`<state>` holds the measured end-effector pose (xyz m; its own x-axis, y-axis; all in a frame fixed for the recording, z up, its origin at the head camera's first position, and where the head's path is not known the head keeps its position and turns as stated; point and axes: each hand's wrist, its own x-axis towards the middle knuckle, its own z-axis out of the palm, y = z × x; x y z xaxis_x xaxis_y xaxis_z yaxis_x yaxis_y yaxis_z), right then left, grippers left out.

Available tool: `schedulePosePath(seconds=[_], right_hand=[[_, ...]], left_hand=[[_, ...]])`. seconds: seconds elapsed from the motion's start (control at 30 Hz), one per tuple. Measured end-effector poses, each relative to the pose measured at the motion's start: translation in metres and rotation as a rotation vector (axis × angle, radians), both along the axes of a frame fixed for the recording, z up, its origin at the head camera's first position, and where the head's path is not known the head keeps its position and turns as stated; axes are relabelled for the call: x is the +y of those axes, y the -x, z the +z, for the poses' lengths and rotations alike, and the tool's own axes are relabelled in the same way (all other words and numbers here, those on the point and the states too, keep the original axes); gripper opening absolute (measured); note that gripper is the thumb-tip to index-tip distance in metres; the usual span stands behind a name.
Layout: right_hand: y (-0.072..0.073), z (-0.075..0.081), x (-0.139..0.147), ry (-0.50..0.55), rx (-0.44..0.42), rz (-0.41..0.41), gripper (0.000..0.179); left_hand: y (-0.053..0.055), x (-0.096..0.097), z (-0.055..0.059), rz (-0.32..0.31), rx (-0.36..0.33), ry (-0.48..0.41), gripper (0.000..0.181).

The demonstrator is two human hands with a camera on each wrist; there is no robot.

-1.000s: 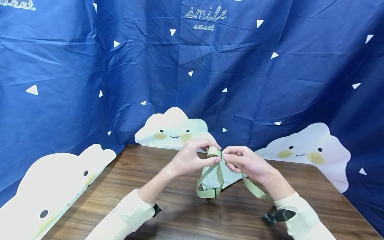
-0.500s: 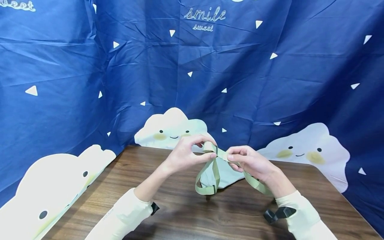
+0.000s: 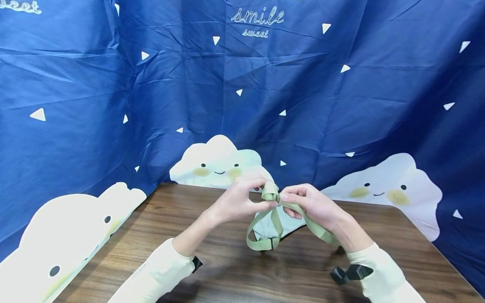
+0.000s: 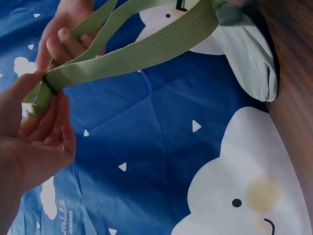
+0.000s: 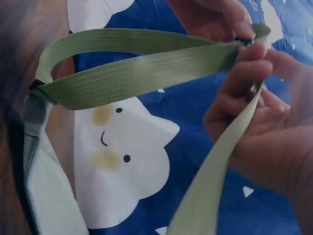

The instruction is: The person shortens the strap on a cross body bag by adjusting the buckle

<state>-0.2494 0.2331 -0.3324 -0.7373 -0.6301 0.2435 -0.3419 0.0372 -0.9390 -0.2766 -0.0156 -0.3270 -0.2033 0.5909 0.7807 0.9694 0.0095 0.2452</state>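
A pale green fabric bag lies on the table beneath both hands, its green webbing strap raised off it. My left hand pinches the strap between thumb and fingers at a thin dark slider buckle, where the webbing folds into a small loop. Close on the other side of the buckle, my right hand pinches the strap, and its loose length hangs toward the right wrist. A second dark buckle sits low on the strap loop near the bag. Fingers partly hide the upper buckle.
The wooden table ends at a blue curtain printed with white clouds and triangles. A zipper runs along the bag's edge. A black wrist mount sits on the right sleeve.
My right hand drew the strap out rightward from the buckle, then came back beside it. The small loop by my left hand now stands higher. The bag stays in place.
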Motion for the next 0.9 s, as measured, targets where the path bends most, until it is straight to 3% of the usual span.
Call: schedulePosePath(seconds=[0.07, 0.17, 0.43, 0.5, 0.6, 0.7, 0.9], right_hand=[[-0.003, 0.002, -0.002, -0.04, -0.004, -0.049, 0.025], [-0.006, 0.003, -0.006, -0.041, -0.017, -0.091, 0.025], [-0.008, 0.008, -0.008, 0.15, -0.06, -0.033, 0.029], [-0.009, 0.009, -0.006, 0.199, -0.066, -0.005, 0.031], [-0.01, 0.011, -0.001, 0.281, -0.079, 0.041, 0.033], [-0.01, 0.014, 0.003, 0.369, -0.093, 0.086, 0.035], [-0.009, 0.018, 0.008, 0.531, -0.094, 0.151, 0.037]], left_hand=[[0.0, 0.001, -0.001, -0.002, 0.014, 0.014, 0.021], [0.0, 0.002, -0.003, 0.003, -0.02, 0.031, 0.023], [-0.001, 0.003, -0.009, 0.038, -0.308, 0.094, 0.027], [0.0, 0.004, -0.01, 0.024, -0.334, 0.105, 0.025], [0.0, 0.005, -0.01, -0.005, -0.308, 0.113, 0.023], [0.002, 0.006, -0.011, -0.019, -0.23, 0.131, 0.019], [0.012, 0.006, -0.018, 0.038, -0.048, 0.231, 0.021]])
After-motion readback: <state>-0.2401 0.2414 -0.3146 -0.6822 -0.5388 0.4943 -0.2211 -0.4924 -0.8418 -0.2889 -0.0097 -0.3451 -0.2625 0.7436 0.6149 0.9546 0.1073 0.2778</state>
